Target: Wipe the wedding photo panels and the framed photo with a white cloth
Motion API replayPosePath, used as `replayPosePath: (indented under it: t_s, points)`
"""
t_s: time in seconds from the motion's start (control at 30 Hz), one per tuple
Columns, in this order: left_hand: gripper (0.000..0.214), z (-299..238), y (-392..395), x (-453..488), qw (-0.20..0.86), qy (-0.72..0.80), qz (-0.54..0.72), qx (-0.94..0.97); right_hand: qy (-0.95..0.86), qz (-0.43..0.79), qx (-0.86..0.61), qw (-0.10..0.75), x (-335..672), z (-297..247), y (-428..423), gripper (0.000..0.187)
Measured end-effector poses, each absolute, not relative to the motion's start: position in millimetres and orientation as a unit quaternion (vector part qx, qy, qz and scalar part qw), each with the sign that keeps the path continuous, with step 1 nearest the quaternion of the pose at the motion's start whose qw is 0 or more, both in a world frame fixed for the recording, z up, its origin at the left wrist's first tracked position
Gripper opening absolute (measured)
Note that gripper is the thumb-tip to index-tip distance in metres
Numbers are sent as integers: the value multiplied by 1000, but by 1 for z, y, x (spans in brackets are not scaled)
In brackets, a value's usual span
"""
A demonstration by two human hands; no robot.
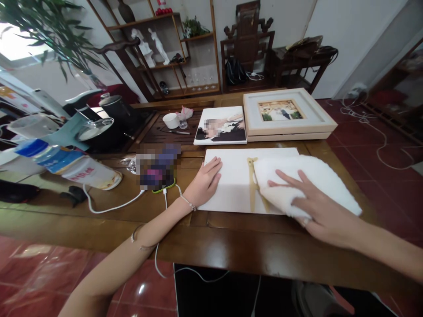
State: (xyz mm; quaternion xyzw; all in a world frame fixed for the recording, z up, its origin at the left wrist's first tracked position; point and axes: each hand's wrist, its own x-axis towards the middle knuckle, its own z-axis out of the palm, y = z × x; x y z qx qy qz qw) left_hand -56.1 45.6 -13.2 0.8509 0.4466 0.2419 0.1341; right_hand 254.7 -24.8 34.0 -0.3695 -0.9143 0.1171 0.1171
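My left hand (210, 178) lies flat on the left part of a white rectangular panel (231, 180), its fingers stretched out. My right hand (312, 207) grips a fluffy white cloth (317, 176), with two fingers spread over its top. This cloth covers the panel's right part and reaches beyond it. Just left of the cloth, a narrow tan piece (251, 185) with a forked lower end shows on the panel, partly hidden by the cloth. Behind the panel are a photo print (220, 125) and a pale wooden picture frame (287, 127).
On the left of the wooden table (231, 237) are a phone (158, 169) on a white cable, a blue-capped bottle (76, 165), a pot (99, 132) and a dark kettle (117, 110). A white cup (171, 120) stands on the slatted tea tray (148, 136).
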Motion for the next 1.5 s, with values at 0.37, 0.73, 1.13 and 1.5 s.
replayPosePath:
  t_s: [0.37,0.73,1.13,1.5]
  points:
    - [38,-12,46,-55,137,449,248,847,-876,120,-457,100,238,38,-8,19]
    - [39,-12,46,-56,137,446,246,849,-882,122,-446,95,184,38,69,36]
    - [39,-12,45,-55,136,445,255,848,-932,198,-296,61,169,47,-57,40]
    - [40,-14,46,-57,143,446,254,846,-908,91,-402,82,160,45,73,37]
